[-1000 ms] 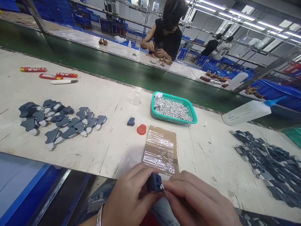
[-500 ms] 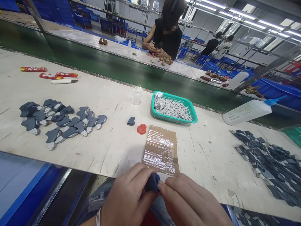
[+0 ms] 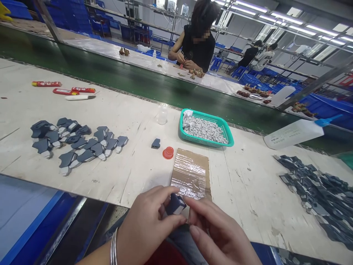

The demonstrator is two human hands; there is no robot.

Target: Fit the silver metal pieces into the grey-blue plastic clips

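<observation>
My left hand (image 3: 149, 217) pinches a small dark blue plastic piece (image 3: 174, 206) between thumb and fingers, just in front of the table's near edge. At the piece's right side is my right hand (image 3: 220, 224), its index fingertip against or very close to the piece. The right thumb stands apart from that index finger, and I see nothing held between them; the other fingers curl partly out of sight. Just beyond both hands lies a tape-covered cardboard sheet (image 3: 190, 173). A single dark blue piece (image 3: 156, 143) rests near a red round cap (image 3: 168, 152).
A green basket (image 3: 206, 142) holds many small grey-white bits. Blue-and-white pieces form a left pile (image 3: 77, 141) and a right pile (image 3: 317, 195). A white bottle (image 3: 293, 134) leans at right. Beyond the green conveyor (image 3: 132, 79) a person (image 3: 197, 48) works.
The piece has turned in my left hand, showing a broader face. My right thumb and index finger have spread apart. The whole view has shifted slightly.
</observation>
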